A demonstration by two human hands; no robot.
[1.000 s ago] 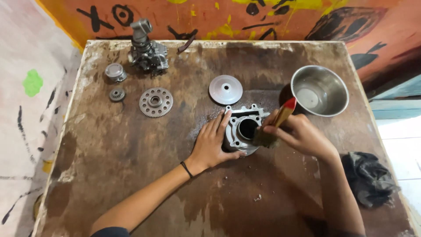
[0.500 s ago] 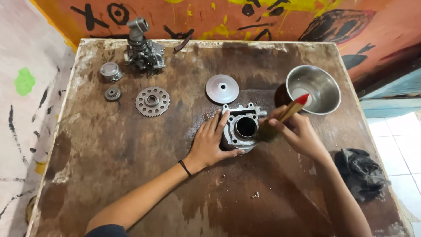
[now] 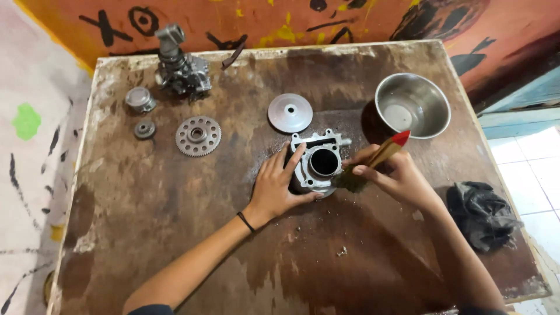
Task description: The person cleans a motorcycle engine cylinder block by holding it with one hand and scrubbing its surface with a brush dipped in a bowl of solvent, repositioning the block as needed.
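We had the engine cylinder (image 3: 319, 165) standing bore-up a little right of the middle of the tabletop (image 3: 146, 233), well in from every edge. Our left hand (image 3: 279, 185) lay spread against its left flank, fingers splayed and pressing on the casting rather than wrapped round it, which steadied it. Our right hand (image 3: 396, 175) was closed around a paintbrush (image 3: 382, 156) with a wooden handle and red tip, its dark bristles touching the cylinder's right side near the base. To do this brushing well, we judged it best to hold the cylinder firmly against the push of the bristles, work them into the fins and corners with short strokes, and turn the casting bit by bit so no face was missed. The steel bowl (image 3: 412, 105) stood near the far right corner, close enough for dipping without a long reach. A round metal cover (image 3: 290, 112) lay just beyond the cylinder, a toothed gear plate (image 3: 198, 136) farther left, two small round parts (image 3: 140, 99) near the left edge, and a larger engine assembly (image 3: 178, 67) at the far edge. A dark rag (image 3: 481, 213) sat at the right edge.
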